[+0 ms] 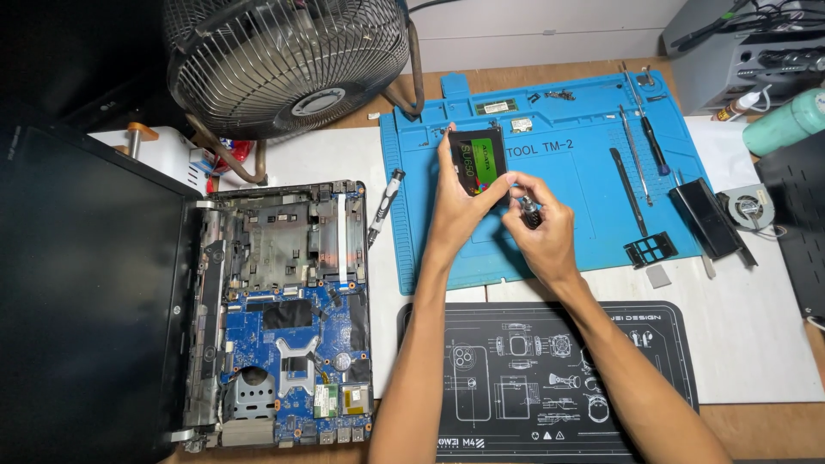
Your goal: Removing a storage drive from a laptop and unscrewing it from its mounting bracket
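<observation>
Above the blue work mat (567,172), our left hand (454,206) holds a black drive with a green label (478,163), thumb and fingers closed on its lower edge so that it stands tilted over the mat. Our right hand (540,232) is wrapped around the handle of a small screwdriver (528,211), its fingertips touching the drive's right corner. On the mat to the right lie a few slim tools (640,146) and a small black bracket (650,249), well apart from the hands. Just left of the mat, another screwdriver (384,204) rests on the white sheet beside the opened laptop (284,318), whose blue circuit board is bare. Beyond the laptop stands a wire-caged fan (288,64). Below our wrists lies a black mat with white line drawings (550,378).
</observation>
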